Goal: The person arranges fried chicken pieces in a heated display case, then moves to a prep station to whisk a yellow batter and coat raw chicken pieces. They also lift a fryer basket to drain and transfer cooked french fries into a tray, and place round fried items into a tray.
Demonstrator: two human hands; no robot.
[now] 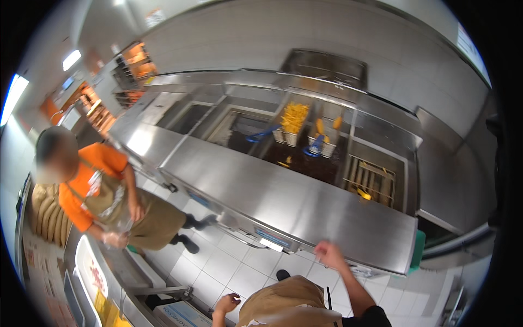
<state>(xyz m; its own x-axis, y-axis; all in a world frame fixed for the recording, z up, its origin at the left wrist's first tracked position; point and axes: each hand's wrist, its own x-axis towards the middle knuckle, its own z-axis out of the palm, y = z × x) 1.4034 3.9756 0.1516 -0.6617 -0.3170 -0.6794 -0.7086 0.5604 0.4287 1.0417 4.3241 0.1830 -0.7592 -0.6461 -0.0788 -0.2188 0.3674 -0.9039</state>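
My right hand is at the front edge of the stainless steel fryer counter, blurred and loosely curled, with nothing seen in it. Whether it touches the edge I cannot tell. Low by my apron, my left hand hangs over the floor with bent fingers and holds nothing visible. Behind the counter, one wire fry basket with a blue handle is heaped with French fries. Beside it, another basket has a blue handle and a few yellow pieces. Dark oil lies in the vat below them.
A co-worker in an orange shirt and apron stands at left, wearing clear gloves. Near them is a white tub on a steel table. A box lies low beside my left hand. At right, a yellow-handled item rests by a rack.
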